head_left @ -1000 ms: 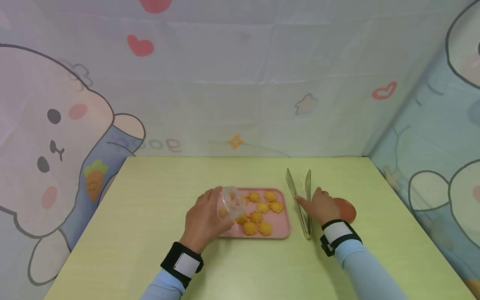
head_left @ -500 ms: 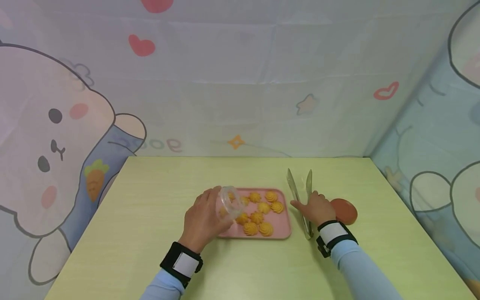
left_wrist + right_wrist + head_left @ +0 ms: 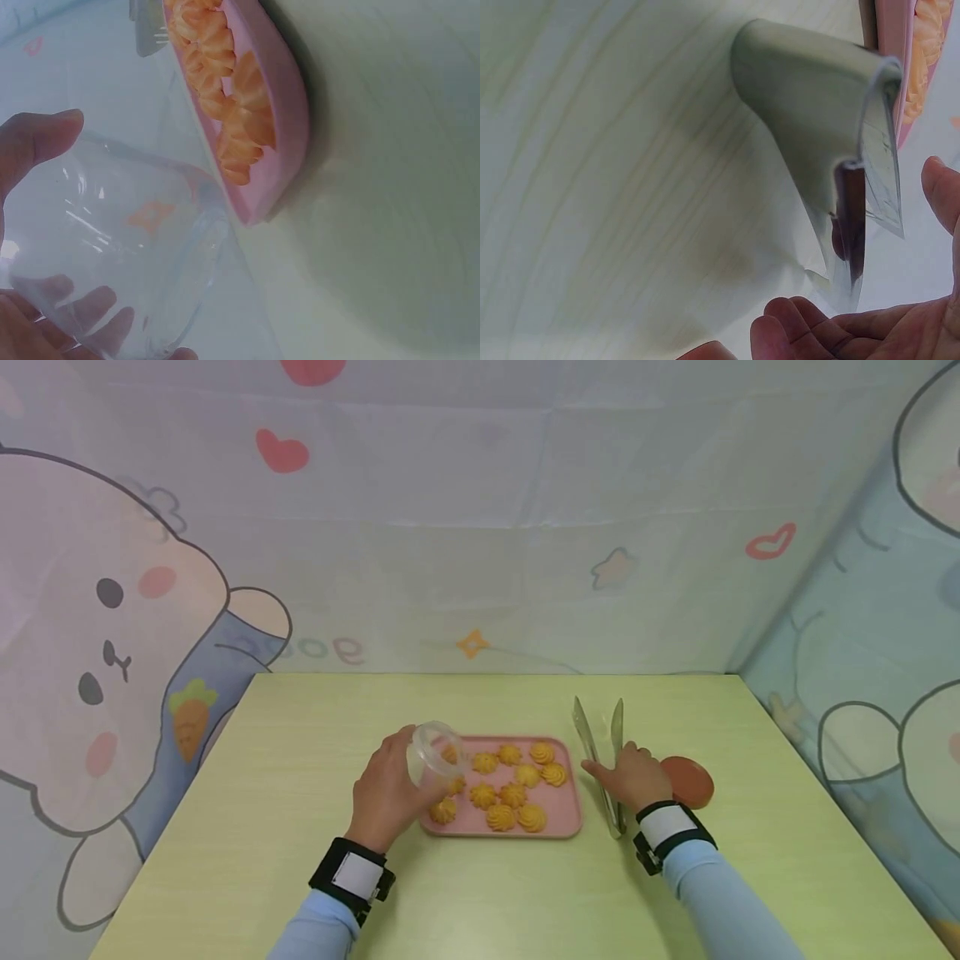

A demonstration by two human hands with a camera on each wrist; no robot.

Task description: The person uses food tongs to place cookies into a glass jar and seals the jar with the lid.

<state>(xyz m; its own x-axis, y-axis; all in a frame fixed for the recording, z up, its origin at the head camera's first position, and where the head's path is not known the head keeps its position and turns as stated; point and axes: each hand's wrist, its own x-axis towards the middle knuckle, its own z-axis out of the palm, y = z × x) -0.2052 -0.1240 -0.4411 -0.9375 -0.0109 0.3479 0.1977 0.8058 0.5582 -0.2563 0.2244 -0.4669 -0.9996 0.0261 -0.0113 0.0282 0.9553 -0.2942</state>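
Note:
A clear, see-through jar (image 3: 437, 752) is tilted over the left end of a pink tray (image 3: 573, 810). My left hand (image 3: 386, 789) grips it, thumb on one side and fingers round the other, as the left wrist view (image 3: 150, 225) shows. Yellow swirled cookies (image 3: 512, 794) lie on the tray, a few partly behind the jar. To the tray's right, metal tongs (image 3: 594, 756) lie with their arms spread. Over the tongs is my right hand (image 3: 639, 778), thumb stretched out and fingers loosely bent, with a gap to the metal in the right wrist view.
A reddish-brown round disc (image 3: 690, 782) lies on the pale yellow table (image 3: 300, 727), just right of my right hand. Behind the table's far edge hangs a cloth backdrop (image 3: 450, 568) printed with cartoon animals, and it continues along the right side.
My left hand has moved left with the jar, uncovering cookies at the tray's left end. My right hand has shifted slightly left over the tongs, which stay in place.

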